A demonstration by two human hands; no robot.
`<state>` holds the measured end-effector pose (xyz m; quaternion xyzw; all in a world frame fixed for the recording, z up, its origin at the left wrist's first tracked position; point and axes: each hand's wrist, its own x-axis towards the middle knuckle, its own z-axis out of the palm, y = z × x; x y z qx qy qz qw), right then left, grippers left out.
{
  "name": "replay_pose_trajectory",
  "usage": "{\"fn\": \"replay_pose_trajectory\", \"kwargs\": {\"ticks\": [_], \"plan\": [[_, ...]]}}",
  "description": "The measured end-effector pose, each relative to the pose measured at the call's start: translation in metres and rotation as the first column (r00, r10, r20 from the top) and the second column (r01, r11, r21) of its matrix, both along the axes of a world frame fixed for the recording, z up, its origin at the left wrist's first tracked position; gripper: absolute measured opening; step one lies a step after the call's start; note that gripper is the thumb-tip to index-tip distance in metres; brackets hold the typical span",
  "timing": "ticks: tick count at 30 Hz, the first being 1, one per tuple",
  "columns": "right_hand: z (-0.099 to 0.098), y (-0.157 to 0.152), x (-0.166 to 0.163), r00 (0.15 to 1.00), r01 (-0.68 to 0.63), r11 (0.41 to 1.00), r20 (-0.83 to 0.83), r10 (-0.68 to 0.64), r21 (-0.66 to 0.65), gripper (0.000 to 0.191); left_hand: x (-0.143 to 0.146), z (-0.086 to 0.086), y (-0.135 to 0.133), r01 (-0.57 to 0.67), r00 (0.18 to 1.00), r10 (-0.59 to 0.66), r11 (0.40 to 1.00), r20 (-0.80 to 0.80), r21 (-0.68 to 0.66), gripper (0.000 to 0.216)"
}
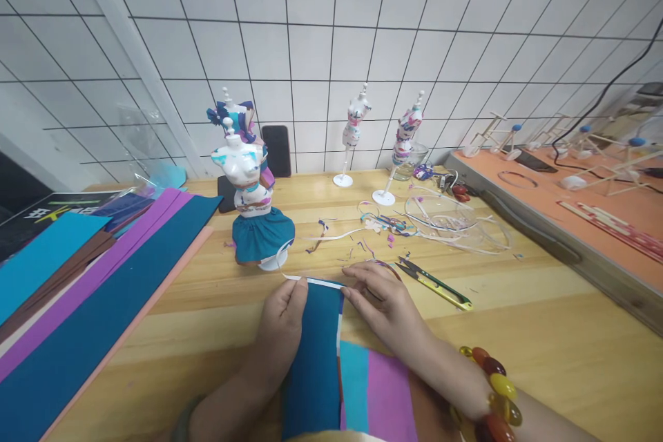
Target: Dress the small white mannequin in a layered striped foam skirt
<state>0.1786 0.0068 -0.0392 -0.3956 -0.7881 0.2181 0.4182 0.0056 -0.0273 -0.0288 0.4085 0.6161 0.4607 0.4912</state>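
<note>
teal cloth [318, 359], smooth; white strip [324, 283], perhaps ribbon, along top edge; left hand [282, 314] and right hand [386, 300] pinching its corners

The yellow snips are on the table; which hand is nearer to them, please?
Right: the right hand is just left of the snips; the left hand is farther left, at the teal fabric's left edge.

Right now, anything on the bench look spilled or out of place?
Just untidy: loose scraps and a tangle of pale ribbon lie strewn behind the snips, unlike the strips laid together at left. The held teal fabric shows no obvious damage.
</note>
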Motion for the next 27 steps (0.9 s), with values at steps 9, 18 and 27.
{"fn": "replay_pose_trajectory", "kwargs": {"ticks": [9,18,27], "plan": [[-0.0005,0.0016,0.0013,1.0,-0.028,0.997,-0.005,0.028,-0.077,0.021,-0.0008,-0.0052,0.0006,-0.002,0.995,0.001,1.0,0.096,0.005,0.039],[-0.0003,0.0014,0.0039,0.994,-0.031,0.992,0.096,0.043,-0.122,0.021,-0.002,-0.0091,0.0018,0.001,0.998,-0.003,1.0,0.057,0.022,0.04],[0.0038,0.0024,0.002,0.985,-0.117,0.977,0.101,0.137,-0.175,0.02,-0.0012,-0.0069,0.0017,0.035,0.997,-0.035,0.999,0.065,-0.01,0.038]]}}
